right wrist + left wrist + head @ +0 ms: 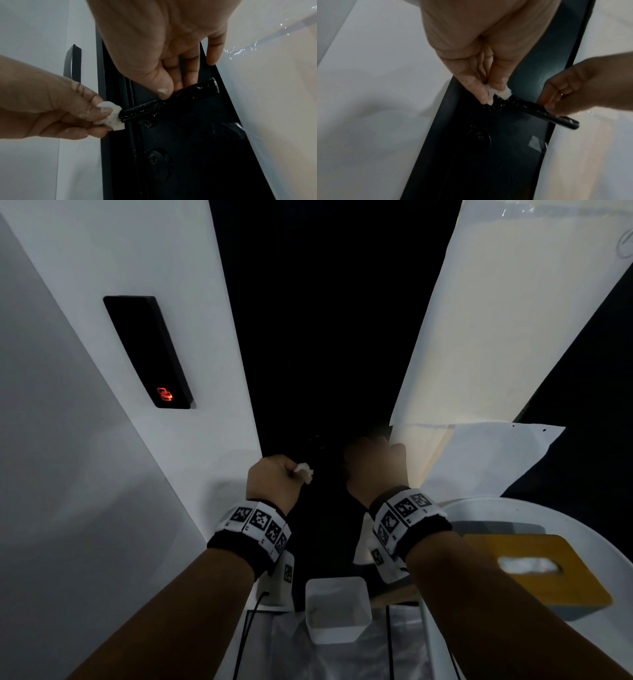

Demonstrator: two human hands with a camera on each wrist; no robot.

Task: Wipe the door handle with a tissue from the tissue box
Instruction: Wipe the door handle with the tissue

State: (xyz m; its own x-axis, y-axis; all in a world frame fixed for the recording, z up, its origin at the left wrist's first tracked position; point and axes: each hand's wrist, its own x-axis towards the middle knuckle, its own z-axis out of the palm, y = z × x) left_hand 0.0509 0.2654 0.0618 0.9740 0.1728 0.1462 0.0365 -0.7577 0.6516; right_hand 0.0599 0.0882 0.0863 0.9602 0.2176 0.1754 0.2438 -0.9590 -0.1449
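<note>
A black lever door handle (169, 100), flecked with white, sticks out from the dark door (329, 337). My left hand (277, 477) pinches a small wad of white tissue (113, 117) and holds it against the handle's pivot end; the same tissue (496, 94) shows in the left wrist view against the handle (544, 112). My right hand (375, 465) grips the handle further along, thumb and fingers curled round it. An orange-topped tissue box (534, 570) with a tissue in its slot lies at the lower right.
A round keyhole (157, 161) sits below the handle. A black card reader (147, 350) with a red light hangs on the white wall at left. A white round table (496, 508) bears the box, and a small white tub (337, 607) stands below my wrists.
</note>
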